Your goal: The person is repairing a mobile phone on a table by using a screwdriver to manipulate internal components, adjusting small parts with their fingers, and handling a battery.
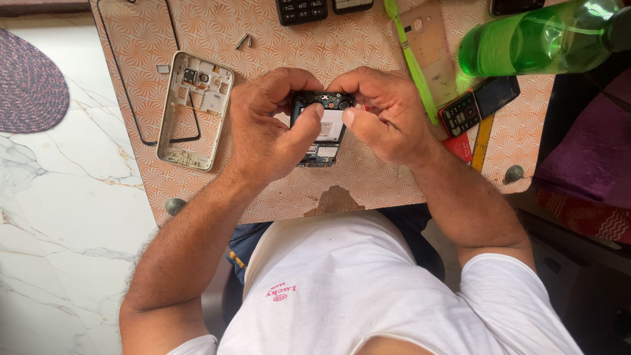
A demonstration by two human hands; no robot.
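Patterned laminate board (368,184); left hand (266,128), right hand (388,115) fingers clamped on bare rectangular phone circuit assembly (323,131).

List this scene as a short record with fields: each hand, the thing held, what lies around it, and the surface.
left hand: grips the left side of the opened phone body, thumb on its face
right hand: grips its right side, thumb on its face
left of hands: pale phone frame, flat
right of hands: green plastic bottle on its side, dark keypad phone, green strip tool
surface: patterned orange table
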